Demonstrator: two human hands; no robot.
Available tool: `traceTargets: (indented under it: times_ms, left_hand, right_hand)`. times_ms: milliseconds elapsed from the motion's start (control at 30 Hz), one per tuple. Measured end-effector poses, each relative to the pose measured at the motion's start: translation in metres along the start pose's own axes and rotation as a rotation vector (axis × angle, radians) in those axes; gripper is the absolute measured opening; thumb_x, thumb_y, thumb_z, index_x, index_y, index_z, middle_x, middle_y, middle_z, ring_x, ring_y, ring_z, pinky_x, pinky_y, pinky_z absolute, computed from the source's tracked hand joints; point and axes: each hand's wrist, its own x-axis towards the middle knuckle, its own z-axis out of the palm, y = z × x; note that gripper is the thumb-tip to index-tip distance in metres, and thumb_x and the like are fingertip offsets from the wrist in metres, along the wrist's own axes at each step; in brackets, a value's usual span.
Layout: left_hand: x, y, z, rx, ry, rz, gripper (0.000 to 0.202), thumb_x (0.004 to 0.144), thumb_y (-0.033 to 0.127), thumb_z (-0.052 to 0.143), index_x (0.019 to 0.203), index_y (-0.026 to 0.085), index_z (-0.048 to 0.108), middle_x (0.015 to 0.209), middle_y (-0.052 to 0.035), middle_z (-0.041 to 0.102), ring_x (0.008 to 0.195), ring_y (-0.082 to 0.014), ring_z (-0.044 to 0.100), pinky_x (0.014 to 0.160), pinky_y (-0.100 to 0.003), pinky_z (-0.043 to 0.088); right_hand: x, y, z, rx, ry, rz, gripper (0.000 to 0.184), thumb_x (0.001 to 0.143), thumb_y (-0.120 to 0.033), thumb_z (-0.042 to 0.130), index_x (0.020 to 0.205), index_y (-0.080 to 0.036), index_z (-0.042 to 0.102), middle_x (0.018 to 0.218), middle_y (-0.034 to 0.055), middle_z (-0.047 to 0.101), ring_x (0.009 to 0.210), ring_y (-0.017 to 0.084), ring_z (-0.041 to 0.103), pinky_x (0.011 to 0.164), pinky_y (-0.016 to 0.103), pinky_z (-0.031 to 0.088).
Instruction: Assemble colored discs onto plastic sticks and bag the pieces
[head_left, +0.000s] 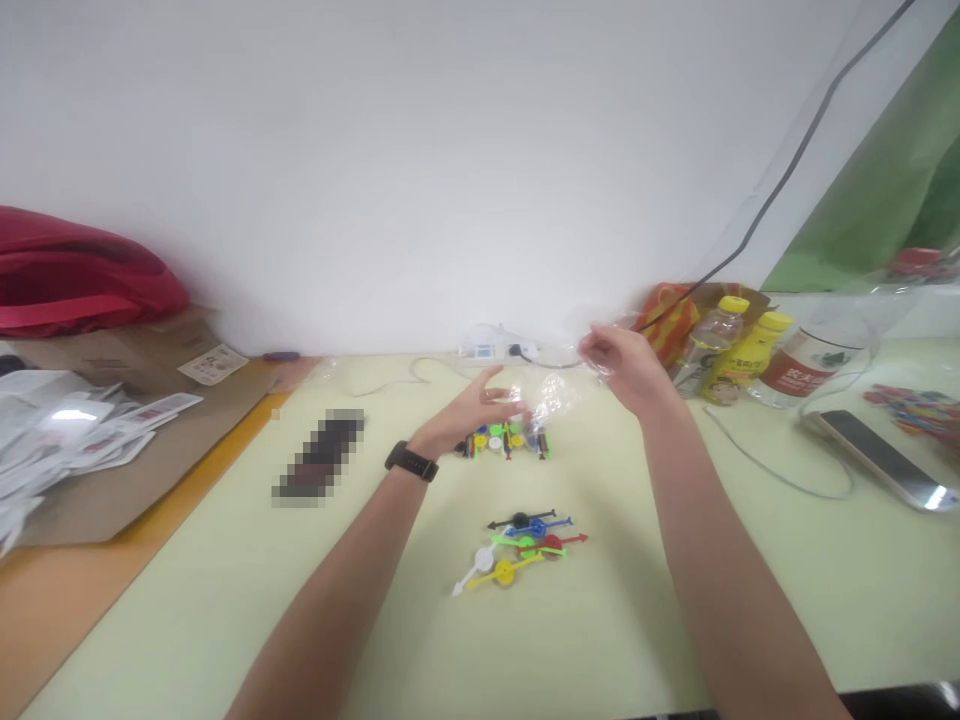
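Clear plastic bag (553,392), thin, crinkled and see-through, hung beyond the pile of coloured arrows (525,545), just above small coloured pieces (504,440). The right hand (624,365) pinched its top corner; the left hand (472,412), fingers loosely spread, touched its lower edge.

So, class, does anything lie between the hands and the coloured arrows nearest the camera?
Yes: small coloured pieces lie between, under the clear bag the right hand holds and the left hand touches.

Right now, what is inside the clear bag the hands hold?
Only coloured pieces, bunched at the lower end of the clear bag, by the left hand; blur hides their shapes and number.
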Motion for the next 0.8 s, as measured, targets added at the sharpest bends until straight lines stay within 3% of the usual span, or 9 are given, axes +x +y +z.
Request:
traceTargets:
  times_ms: [133, 233, 333, 467, 533, 667, 733, 800]
  left_hand:
    - [0.003, -0.006, 0.005, -0.293, -0.092, -0.065, 0.072, 0.085, 0.034, 0.082, 0.146, 0.016, 0.048, 0.125, -0.0203, 0.072, 0.114, -0.0291, 0.072, 0.108, -0.046, 0.051]
    - [0.006, -0.003, 0.005, -0.4, -0.028, -0.048, 0.063, 0.084, 0.026, 0.083, 0.139, 0.019, 0.053, 0.112, -0.0129, 0.076, 0.107, -0.0258, 0.075, 0.103, -0.04, 0.055]
    - [0.007, 0.002, -0.003, -0.327, 0.087, 0.003, 0.065, 0.082, 0.024, 0.083, 0.138, 0.023, 0.053, 0.104, -0.006, 0.073, 0.095, -0.0228, 0.077, 0.09, -0.035, 0.06]
    - [0.003, 0.015, -0.008, -0.04, 0.135, 0.073, 0.057, 0.084, 0.027, 0.078, 0.137, 0.026, 0.055, 0.1, -0.0042, 0.069, 0.077, -0.0166, 0.074, 0.068, -0.028, 0.058]
    - [-0.001, 0.024, -0.005, 0.092, 0.079, 0.097, 0.055, 0.087, 0.028, 0.073, 0.139, 0.027, 0.055, 0.1, -0.0049, 0.07, 0.075, -0.0158, 0.073, 0.064, -0.027, 0.055]
    - [-0.01, 0.041, 0.003, 0.249, -0.021, 0.112, 0.063, 0.089, 0.033, 0.07, 0.147, 0.028, 0.048, 0.097, -0.0069, 0.075, 0.079, -0.019, 0.072, 0.065, -0.03, 0.055]
    - [-0.013, 0.048, 0.003, 0.295, -0.011, 0.118, 0.062, 0.089, 0.037, 0.071, 0.146, 0.025, 0.051, 0.094, -0.0074, 0.076, 0.083, -0.021, 0.072, 0.072, -0.033, 0.058]
    - [-0.015, 0.052, 0.0, 0.35, 0.016, 0.115, 0.056, 0.088, 0.042, 0.071, 0.139, 0.023, 0.059, 0.094, -0.0078, 0.077, 0.085, -0.0222, 0.073, 0.076, -0.037, 0.059]
  right_hand:
    - [0.007, 0.008, -0.007, 0.099, 0.102, 0.015, 0.026, 0.075, -0.044, 0.081, 0.067, -0.022, 0.07, 0.075, 0.0032, 0.073, 0.078, 0.018, 0.067, 0.072, 0.027, 0.056]
    - [0.011, 0.013, -0.018, 0.045, 0.129, -0.005, 0.028, 0.076, -0.047, 0.079, 0.067, -0.022, 0.069, 0.073, 0.0037, 0.073, 0.077, 0.019, 0.068, 0.073, 0.029, 0.057]
    - [0.013, 0.016, -0.029, -0.183, 0.189, -0.091, 0.035, 0.08, -0.052, 0.074, 0.065, -0.021, 0.069, 0.073, 0.0054, 0.072, 0.074, 0.02, 0.067, 0.073, 0.032, 0.056]
    - [0.008, 0.007, -0.021, -0.61, 0.369, -0.374, 0.035, 0.082, -0.052, 0.073, 0.068, -0.02, 0.071, 0.078, 0.0061, 0.072, 0.077, 0.021, 0.065, 0.071, 0.033, 0.052]
    - [0.001, -0.002, -0.006, -0.681, 0.208, -0.394, 0.034, 0.085, -0.053, 0.07, 0.075, -0.02, 0.073, 0.085, 0.0062, 0.074, 0.08, 0.021, 0.064, 0.071, 0.032, 0.05]
    - [-0.017, -0.016, 0.026, -0.652, -0.451, -0.143, 0.037, 0.086, -0.056, 0.07, 0.088, -0.02, 0.076, 0.087, 0.0056, 0.075, 0.078, 0.019, 0.064, 0.072, 0.031, 0.05]
    - [-0.021, -0.018, 0.033, -0.608, -0.589, -0.063, 0.037, 0.082, -0.056, 0.074, 0.085, -0.019, 0.076, 0.081, 0.0053, 0.074, 0.074, 0.019, 0.063, 0.068, 0.031, 0.049]
    - [-0.02, -0.016, 0.033, -0.578, -0.584, -0.038, 0.036, 0.078, -0.054, 0.078, 0.083, -0.019, 0.076, 0.077, 0.0049, 0.072, 0.072, 0.018, 0.062, 0.066, 0.031, 0.049]
